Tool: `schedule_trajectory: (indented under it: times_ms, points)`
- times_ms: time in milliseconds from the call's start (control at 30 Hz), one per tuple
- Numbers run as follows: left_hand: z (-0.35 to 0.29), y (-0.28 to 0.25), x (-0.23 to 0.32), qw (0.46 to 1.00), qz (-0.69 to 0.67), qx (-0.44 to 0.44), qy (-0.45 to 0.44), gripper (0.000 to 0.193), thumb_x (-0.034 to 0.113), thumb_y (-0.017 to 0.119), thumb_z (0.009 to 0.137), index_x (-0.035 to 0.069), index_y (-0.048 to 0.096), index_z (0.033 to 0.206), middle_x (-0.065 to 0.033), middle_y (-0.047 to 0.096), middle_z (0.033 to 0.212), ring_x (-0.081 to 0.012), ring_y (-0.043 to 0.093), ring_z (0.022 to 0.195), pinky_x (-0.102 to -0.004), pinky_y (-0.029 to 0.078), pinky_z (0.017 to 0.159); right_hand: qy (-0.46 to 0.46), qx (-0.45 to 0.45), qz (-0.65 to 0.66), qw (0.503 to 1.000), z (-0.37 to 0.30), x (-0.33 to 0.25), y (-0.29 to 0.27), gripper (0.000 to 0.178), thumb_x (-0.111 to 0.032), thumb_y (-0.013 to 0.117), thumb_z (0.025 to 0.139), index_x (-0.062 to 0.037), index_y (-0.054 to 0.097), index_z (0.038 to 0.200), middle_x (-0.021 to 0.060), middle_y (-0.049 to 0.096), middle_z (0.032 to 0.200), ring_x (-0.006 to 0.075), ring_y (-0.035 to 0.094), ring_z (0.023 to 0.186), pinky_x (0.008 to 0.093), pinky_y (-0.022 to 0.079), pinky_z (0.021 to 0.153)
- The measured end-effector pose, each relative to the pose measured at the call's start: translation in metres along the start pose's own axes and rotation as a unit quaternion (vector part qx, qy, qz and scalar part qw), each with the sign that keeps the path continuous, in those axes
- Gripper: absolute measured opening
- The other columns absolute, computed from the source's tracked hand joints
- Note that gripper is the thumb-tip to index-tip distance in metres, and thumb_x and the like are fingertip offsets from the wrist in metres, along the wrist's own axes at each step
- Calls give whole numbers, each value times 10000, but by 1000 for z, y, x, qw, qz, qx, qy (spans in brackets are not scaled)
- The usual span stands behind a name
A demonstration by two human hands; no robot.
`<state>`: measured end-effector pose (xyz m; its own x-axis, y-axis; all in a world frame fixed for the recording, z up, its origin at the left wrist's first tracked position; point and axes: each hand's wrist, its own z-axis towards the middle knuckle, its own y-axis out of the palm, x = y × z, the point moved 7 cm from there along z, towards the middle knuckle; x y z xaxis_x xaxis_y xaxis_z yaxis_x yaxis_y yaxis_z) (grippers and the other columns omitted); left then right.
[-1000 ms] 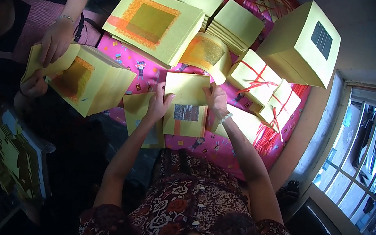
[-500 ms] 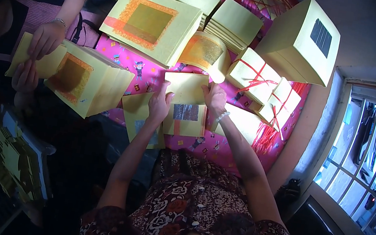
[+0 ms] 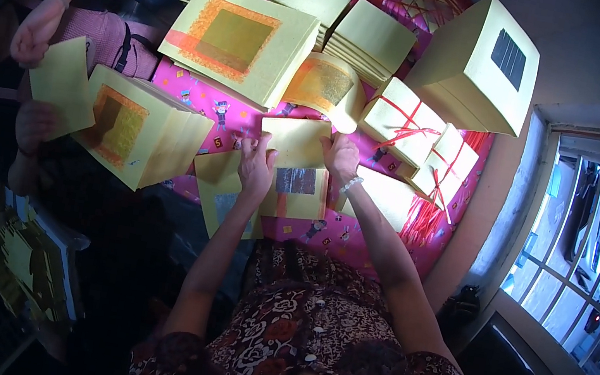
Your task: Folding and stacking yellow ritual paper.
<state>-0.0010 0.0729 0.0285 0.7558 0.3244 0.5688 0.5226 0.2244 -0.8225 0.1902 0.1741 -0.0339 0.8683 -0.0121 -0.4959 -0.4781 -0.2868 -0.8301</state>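
Note:
Between my hands is a pale yellow sheet of paper, its lower part against a sheet with a dark silver square. My left hand is closed on its left edge, thumb and fingers pressed together. At its upper right corner my right hand, with a pale beaded bracelet on the wrist, pinches the paper. A curled sheet with an orange and gold patch lies just beyond. Another sheet with a silver patch is partly hidden by my left forearm.
Several yellow paper stacks stand on the pink patterned tablecloth. Red-tied bundles and a tall stack are to the right. At the left a co-worker's hand holds a sheet beside an orange-patched stack.
My hands stay almost in place, with the left fingers shifted slightly at the sheet's edge. The co-worker's hands have moved apart, one lifting off the sheet.

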Motion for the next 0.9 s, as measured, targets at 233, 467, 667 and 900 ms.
schedule_trajectory:
  times_ms: [233, 467, 667, 900]
  points:
    - [-3, 26, 3, 998, 39, -45, 37, 363, 103, 537, 882, 87, 455, 1235, -184, 507, 1037, -392, 566, 914, -453, 477, 784, 18, -56, -18, 998, 1, -7, 1, 468, -435, 576, 875, 28, 572, 943, 240, 648, 859, 381, 630, 858, 467, 481, 759]
    - [-17, 19, 27, 987, 11, -46, 153, 308, 218, 600, 842, 74, 539, 1108, -188, 469, 1054, -364, 486, 983, -464, 405, 864, 9, -35, -37, 999, 2, -6, 2, 444, -418, 569, 883, 21, 570, 950, 210, 660, 821, 361, 649, 806, 448, 499, 729]
    - [-13, 24, 22, 990, 13, -49, 132, 315, 223, 627, 812, 78, 550, 1080, -177, 452, 1037, -363, 473, 974, -462, 392, 869, 17, -54, -53, 997, 1, -6, 2, 443, -419, 563, 888, 16, 567, 967, 206, 662, 844, 341, 654, 832, 435, 503, 725]
    - [-8, 26, 26, 991, 44, -48, 113, 327, 206, 676, 770, 99, 541, 1048, -164, 440, 1005, -364, 480, 956, -462, 402, 845, 27, -60, -77, 995, 2, -12, -3, 455, -428, 559, 889, 16, 570, 987, 195, 664, 867, 323, 657, 843, 411, 512, 745]
